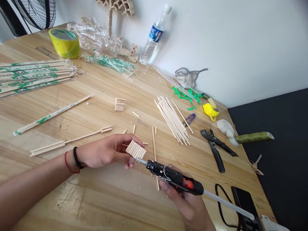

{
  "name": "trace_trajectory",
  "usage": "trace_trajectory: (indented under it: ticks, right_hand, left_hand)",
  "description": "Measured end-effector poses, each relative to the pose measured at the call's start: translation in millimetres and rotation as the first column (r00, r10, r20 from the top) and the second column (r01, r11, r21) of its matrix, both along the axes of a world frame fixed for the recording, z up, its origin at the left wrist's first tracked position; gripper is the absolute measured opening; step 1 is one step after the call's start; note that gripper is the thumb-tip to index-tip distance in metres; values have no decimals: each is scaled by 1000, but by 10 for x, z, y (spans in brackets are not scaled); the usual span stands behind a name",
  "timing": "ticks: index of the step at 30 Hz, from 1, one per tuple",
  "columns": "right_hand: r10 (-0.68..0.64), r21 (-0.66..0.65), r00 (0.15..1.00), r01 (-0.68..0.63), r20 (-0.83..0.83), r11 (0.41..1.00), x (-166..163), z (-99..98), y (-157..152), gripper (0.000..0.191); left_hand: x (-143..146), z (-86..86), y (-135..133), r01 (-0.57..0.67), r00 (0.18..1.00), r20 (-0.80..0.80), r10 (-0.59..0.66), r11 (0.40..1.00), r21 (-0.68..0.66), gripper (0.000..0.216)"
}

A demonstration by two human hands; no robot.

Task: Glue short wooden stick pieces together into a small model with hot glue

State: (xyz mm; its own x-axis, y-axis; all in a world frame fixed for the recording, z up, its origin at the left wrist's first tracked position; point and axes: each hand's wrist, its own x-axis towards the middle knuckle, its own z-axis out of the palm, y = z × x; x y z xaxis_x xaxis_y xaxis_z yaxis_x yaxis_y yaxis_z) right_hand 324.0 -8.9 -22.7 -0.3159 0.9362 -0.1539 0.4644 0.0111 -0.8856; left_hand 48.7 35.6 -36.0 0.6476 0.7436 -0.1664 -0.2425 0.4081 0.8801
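Nearest the lens I have the right hand (184,196) wrapped shut around the black glue gun (174,177), fingers curled under the body so the nozzle points up and left; a clear glue stick (228,205) trails from the rear of the gun toward the lower right edge of the wooden table (101,206). I read the low, angled hold as a way to keep the tip steady against the work.

The left hand (107,152) lies just beyond, wrist resting on the table, fingers partly closed; thumb and fingertips pinch a small panel of short sticks (135,149) set side by side, tilted so its lower edge faces the gun. The nozzle touches or nearly touches that lower corner; I cannot tell which. The panel is held just above the table surface, between the two hands.

Around the work: a single long stick (154,153) lies just beside the panel; a loose bundle of bare sticks (173,119) sits further right; black pliers (215,147) lie well to the right; wrapped chopsticks (27,78) are stacked at far left, near a yellow tape roll (65,42); a water bottle (154,35) leans against the wall.
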Motion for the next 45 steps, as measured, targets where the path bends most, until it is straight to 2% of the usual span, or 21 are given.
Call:
trace_trajectory:
  ticks: [5,11,19,28,33,36,39,42,45]
  right_hand:
    - [17,-51,998,-20,-63,999,-21,24,53,41]
    - [-40,-57,995,35,-88,998,-17,10,71,41]
    - [20,-67,994,-27,-108,997,-21,35,78,39]
    - [-19,5,997,19,-71,1000,16,-31,101,41]
    - [47,-55,983,-57,-177,997,-6,-9,117,38]
    - [-15,-87,973,-5,-230,996,12,-58,123,35]
    - [-108,-166,912,45,-395,985,44,-122,148,31]
    - [-130,-229,795,-12,-592,973,61,-153,201,31]
    - [-101,-232,749,-72,-655,970,67,-165,235,37]
  left_hand:
    - [-3,-14,-2,7,999,-39,-6,1000,23,34]
    - [15,-20,-3,6,999,-40,-5,999,33,32]
    - [2,-12,-3,15,998,-55,-13,999,38,34]
    - [6,-49,-8,24,999,-33,-22,998,52,31]
    - [2,-27,-13,3,999,-32,-2,999,35,35]
    - [3,-20,-12,0,1000,-31,1,1000,31,36]
    - [5,-22,-8,3,999,-34,-2,999,40,34]
    - [5,-20,-3,2,1000,-27,-1,999,45,33]
    - [7,-13,-1,-4,1000,-21,5,999,42,34]
